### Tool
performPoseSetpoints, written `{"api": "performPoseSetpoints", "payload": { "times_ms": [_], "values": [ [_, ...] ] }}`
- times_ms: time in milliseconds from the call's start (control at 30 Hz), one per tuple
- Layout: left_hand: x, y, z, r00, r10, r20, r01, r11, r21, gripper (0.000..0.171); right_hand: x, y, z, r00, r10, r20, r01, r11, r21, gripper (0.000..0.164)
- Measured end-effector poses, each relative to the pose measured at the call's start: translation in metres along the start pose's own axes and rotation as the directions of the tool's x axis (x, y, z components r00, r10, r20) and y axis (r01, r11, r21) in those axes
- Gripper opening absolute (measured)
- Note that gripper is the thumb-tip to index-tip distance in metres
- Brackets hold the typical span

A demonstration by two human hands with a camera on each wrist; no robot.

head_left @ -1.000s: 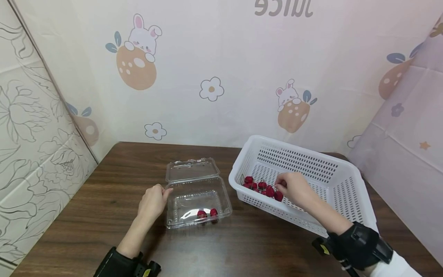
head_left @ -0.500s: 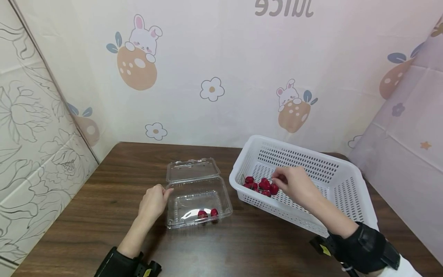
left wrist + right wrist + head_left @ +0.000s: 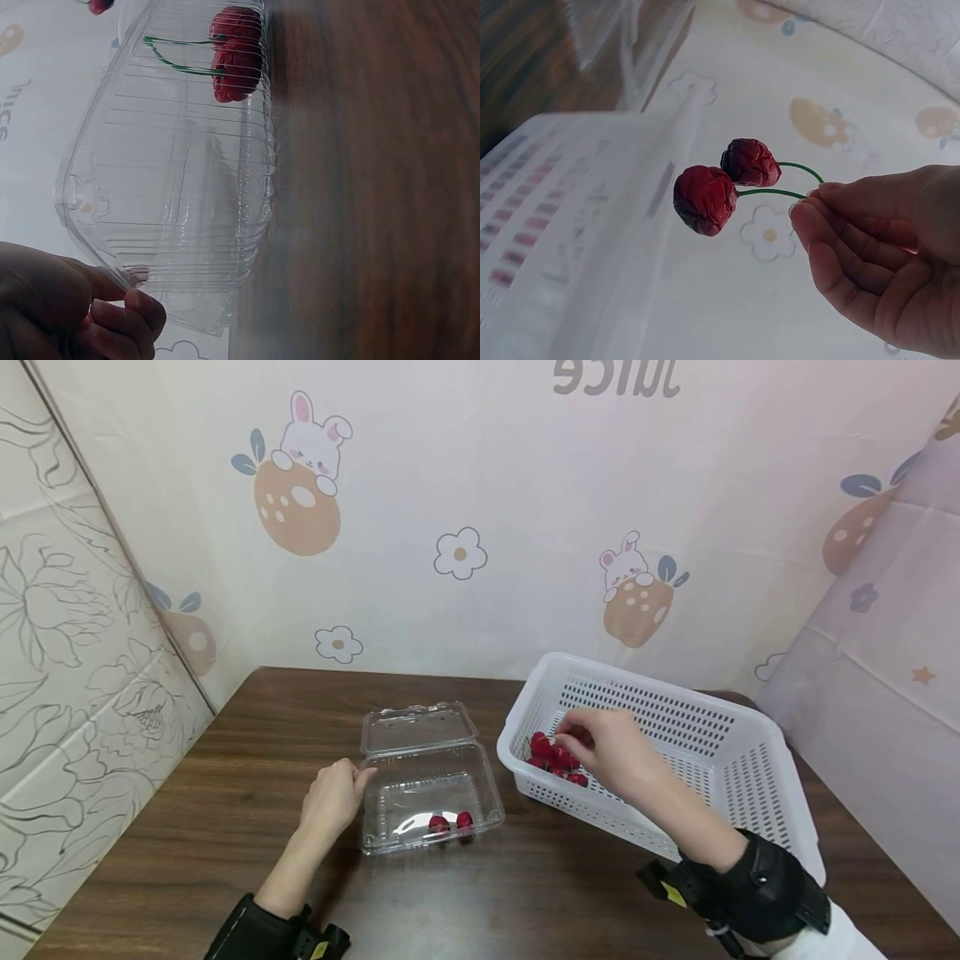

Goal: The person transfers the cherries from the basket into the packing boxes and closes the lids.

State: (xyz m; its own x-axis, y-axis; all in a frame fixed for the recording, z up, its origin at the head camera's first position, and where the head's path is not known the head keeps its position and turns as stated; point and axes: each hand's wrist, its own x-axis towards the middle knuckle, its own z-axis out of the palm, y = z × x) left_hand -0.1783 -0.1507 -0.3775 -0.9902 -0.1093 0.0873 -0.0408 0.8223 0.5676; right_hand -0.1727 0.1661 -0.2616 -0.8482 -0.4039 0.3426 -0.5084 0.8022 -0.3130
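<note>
In the right wrist view, my right hand pinches the green stems of a pair of wrinkled red cherries, which hang free of the white basket's wall. The head view has this right hand over the left part of the white perforated basket, where several more cherries lie. My left hand grips the left rim of a clear plastic clamshell box between thumb and curled fingers. Two cherries, joined by green stems, sit inside that box, and its lid stands folded back.
A dark wooden table bears both containers, with the box left of the basket and a narrow gap between them. Behind the table hangs a pale printed curtain. A patterned panel rises at the left.
My right hand has lifted the cherry pair and moved left with it across the basket, towards the box. My left hand and the box have stayed in place.
</note>
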Motion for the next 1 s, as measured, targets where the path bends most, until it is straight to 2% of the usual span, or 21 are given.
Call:
{"api": "performPoseSetpoints", "payload": {
  "times_ms": [233,533,1000],
  "values": [
    [0.000,-0.001,0.000,1.000,0.003,-0.003,-0.003,1.000,-0.004,0.028,0.012,-0.018,0.009,0.998,-0.065,-0.024,0.066,0.997,0.046,0.003],
    [0.000,-0.001,0.001,1.000,0.001,-0.008,-0.001,1.000,-0.001,0.028,0.025,-0.036,0.027,0.990,-0.138,0.005,0.136,0.985,0.102,0.003],
    [0.001,-0.002,0.002,1.000,0.001,-0.021,-0.001,1.000,0.006,0.028,0.031,-0.056,0.057,0.973,-0.230,0.029,0.221,0.959,0.178,0.003]
  ]
}}
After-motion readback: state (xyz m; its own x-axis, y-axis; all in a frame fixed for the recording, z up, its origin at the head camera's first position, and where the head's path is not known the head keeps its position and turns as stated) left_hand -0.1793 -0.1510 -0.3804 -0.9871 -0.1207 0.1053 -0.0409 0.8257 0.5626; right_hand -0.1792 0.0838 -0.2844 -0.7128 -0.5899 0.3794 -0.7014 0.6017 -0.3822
